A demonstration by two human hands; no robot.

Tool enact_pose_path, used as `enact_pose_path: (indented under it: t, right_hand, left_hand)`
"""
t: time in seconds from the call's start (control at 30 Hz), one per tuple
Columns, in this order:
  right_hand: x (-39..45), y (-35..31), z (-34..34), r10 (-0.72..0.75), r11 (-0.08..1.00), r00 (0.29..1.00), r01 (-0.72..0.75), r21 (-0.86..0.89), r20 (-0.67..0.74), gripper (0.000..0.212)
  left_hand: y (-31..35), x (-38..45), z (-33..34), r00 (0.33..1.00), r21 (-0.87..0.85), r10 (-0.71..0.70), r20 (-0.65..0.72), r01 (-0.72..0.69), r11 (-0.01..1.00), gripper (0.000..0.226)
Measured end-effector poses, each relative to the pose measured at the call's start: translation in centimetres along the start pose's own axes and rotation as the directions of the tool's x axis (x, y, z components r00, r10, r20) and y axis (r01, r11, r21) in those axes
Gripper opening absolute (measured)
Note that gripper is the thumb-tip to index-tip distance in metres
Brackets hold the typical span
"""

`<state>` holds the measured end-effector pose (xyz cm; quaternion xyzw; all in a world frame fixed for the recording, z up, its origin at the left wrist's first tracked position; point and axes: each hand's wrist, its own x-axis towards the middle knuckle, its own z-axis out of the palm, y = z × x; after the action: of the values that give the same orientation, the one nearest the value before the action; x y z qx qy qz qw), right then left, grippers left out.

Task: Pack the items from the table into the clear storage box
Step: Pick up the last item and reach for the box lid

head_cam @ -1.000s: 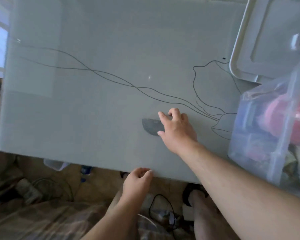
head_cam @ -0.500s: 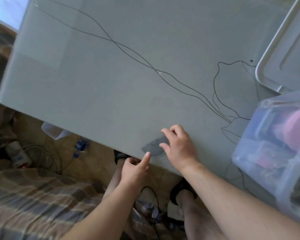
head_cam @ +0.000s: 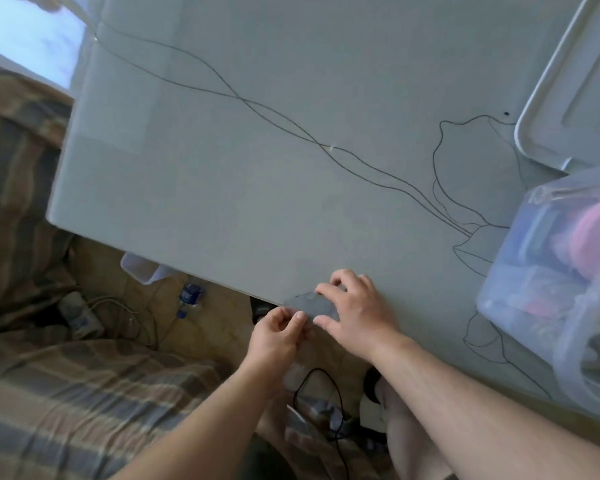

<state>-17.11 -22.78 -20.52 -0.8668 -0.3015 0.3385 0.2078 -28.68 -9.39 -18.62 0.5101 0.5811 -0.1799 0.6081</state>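
Note:
A flat grey semicircular piece lies at the near edge of the white table, partly over the edge. My right hand rests on its right part with fingertips pressing it down. From below the edge, my left hand pinches the piece's overhanging part between thumb and fingers. The clear storage box stands at the right, filled with pink and blue items, about a hand's width from my right hand.
The box's white lid lies at the far right. Thin black wires run across the table toward the box. Below the edge are my legs, a cable, a power strip and a plaid blanket.
My right hand slid the grey piece toward me, from mid-table to the near edge. My left hand rose from below the edge and took hold of its overhanging part.

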Motion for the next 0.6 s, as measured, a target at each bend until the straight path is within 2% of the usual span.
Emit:
enact_pose_path:
  t: [0.07, 0.17, 0.3, 0.37, 0.43, 0.5, 0.53, 0.57, 0.6]
  right_hand:
    - [-0.7, -0.7, -2.8, -0.042, 0.999, 0.999, 0.042, 0.007, -0.026, 0.060]
    - [-2.0, -1.9, -8.8, -0.030, 1.000, 0.971, 0.028, -0.013, -0.235, 0.063]
    - [-5.2, -2.4, -19.3, -0.048, 0.998, 0.872, 0.021, -0.061, -0.487, 0.064]
    - [-7.9, -0.7, -24.3, -0.024, 0.997, 0.825, -0.018, -0.069, -0.565, 0.065]
    - [-11.2, 2.3, -28.1, 0.045, 0.995, 0.784, -0.090, -0.042, -0.619, 0.066]
    - [-15.0, 6.4, -30.3, 0.148, 0.984, 0.743, -0.175, 0.024, -0.652, 0.066]
    - [-16.9, 8.7, -31.0, 0.204, 0.973, 0.717, -0.225, 0.056, -0.667, 0.065]
    - [-18.8, 11.0, -31.4, 0.255, 0.957, 0.686, -0.280, 0.077, -0.681, 0.065]
    - [-20.5, 13.3, -31.6, 0.301, 0.936, 0.654, -0.341, 0.084, -0.694, 0.065]
  left_hand:
    - [3.3, -1.6, -0.3, 0.998, -0.013, 0.044, 0.051, -0.044, 0.999, 0.016]
    - [10.0, -4.5, 0.4, 0.972, 0.023, 0.172, 0.163, -0.178, 0.984, 0.013]
    - [19.1, -9.5, 4.3, 0.893, 0.010, 0.287, 0.346, -0.310, 0.951, 0.022]
    - [22.7, -12.6, 7.7, 0.847, 0.007, 0.295, 0.443, -0.332, 0.943, 0.032]
    - [25.3, -15.9, 12.1, 0.793, 0.084, 0.287, 0.537, -0.388, 0.918, 0.036]
    - [26.3, -18.7, 16.7, 0.739, 0.224, 0.293, 0.607, -0.513, 0.829, 0.028]
    - [26.3, -19.7, 18.9, 0.711, 0.314, 0.308, 0.632, -0.599, 0.736, 0.022]
    - [26.0, -20.3, 21.0, 0.671, 0.401, 0.331, 0.663, -0.692, 0.600, 0.019]
    - [25.4, -20.8, 22.9, 0.607, 0.461, 0.362, 0.707, -0.785, 0.414, 0.018]
